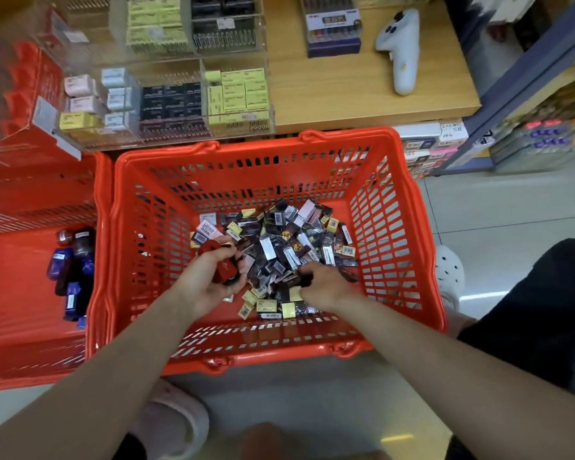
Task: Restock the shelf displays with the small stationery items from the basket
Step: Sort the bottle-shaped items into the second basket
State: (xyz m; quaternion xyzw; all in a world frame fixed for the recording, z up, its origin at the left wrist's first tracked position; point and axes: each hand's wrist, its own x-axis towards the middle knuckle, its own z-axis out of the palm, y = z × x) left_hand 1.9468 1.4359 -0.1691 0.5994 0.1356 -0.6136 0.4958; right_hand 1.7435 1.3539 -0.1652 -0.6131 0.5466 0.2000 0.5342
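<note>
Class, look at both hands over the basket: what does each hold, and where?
Left hand grips small red items around their sides. Right hand pinches a small dark item by its end.

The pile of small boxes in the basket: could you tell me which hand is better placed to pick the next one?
The right hand: it reaches down into the pile of small boxes, whereas the left hand already holds red items.

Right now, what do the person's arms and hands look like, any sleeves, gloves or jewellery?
Both forearms are bare up to the frame edge: no sleeves in view. The left hand and right hand wear no gloves, and no watch, bracelet or ring shows. Fingertip detail is too blurred to judge.
</note>
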